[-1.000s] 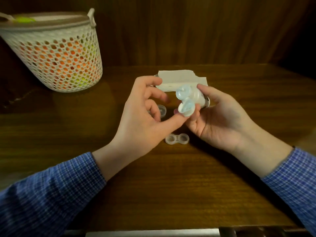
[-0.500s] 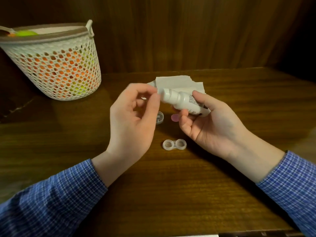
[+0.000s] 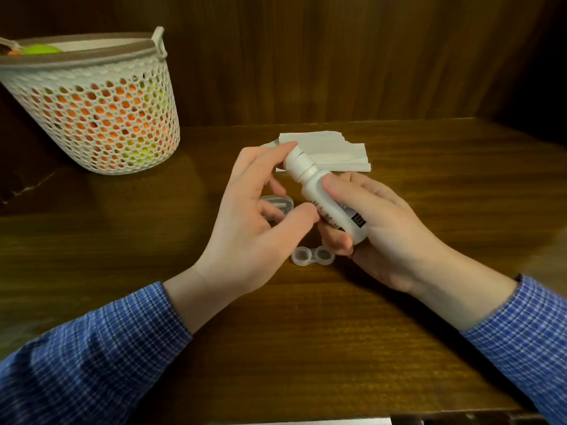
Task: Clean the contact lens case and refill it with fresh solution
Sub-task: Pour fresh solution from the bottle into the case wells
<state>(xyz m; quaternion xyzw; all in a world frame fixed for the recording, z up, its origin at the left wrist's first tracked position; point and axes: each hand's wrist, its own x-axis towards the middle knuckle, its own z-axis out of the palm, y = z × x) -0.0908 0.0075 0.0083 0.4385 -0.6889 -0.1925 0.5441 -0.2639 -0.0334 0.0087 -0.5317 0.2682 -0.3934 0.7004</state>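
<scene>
Spanning the view, the bench [image 3: 306, 348] lay bare toward its near edge, a basket [image 3: 92, 118] at far left. The right hand [image 3: 383, 228] gripped the solution bottle [image 3: 325, 194] tilted above the open lens case [image 3: 313, 256]; left hand [image 3: 257, 216] fingertips pinched its cap [image 3: 296, 159].

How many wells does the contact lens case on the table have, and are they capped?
2: both wells of the contact lens case sit side by side, uncapped, on the table below the hands. What they contain cannot be seen.
</scene>
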